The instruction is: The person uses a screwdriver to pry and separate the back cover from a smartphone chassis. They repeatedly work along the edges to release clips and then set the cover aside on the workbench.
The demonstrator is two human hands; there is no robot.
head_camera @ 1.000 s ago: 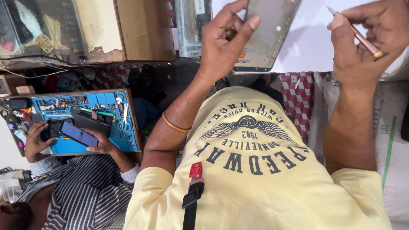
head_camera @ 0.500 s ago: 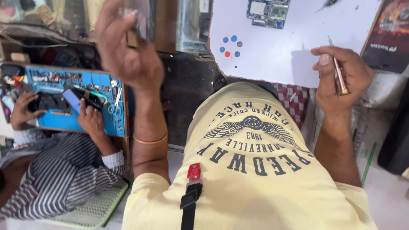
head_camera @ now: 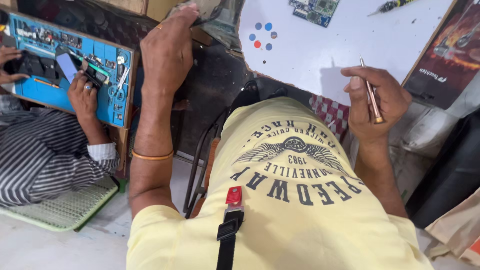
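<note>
Left hand: the left hand [head_camera: 167, 47] is held up high, near the top edge. The fingers are curled and pressed on a dark, thin thing [head_camera: 207, 17]. What the thing is cannot be told.
Left wrist: an orange bangle [head_camera: 151, 156] is worn on it.
Right hand: the right hand [head_camera: 372, 97] is closed around a small copper-coloured screwdriver [head_camera: 371, 92]. The tool is pinched between thumb and fingers, and its thin tip is pointed up.
White board: a white board [head_camera: 320, 45] is seen just above the right hand. Small round coloured dots [head_camera: 262, 35], a blue circuit board [head_camera: 315, 9] and another screwdriver [head_camera: 392, 6] are laid on it.
Shirt: a yellow shirt [head_camera: 300, 210] is worn, with a black strap [head_camera: 227, 235] clipped on it.
Other person: at the left, another person's hand [head_camera: 82, 95] is rested on a blue work mat [head_camera: 105, 75] full of small tools. A striped sleeve [head_camera: 45, 155] is worn.
</note>
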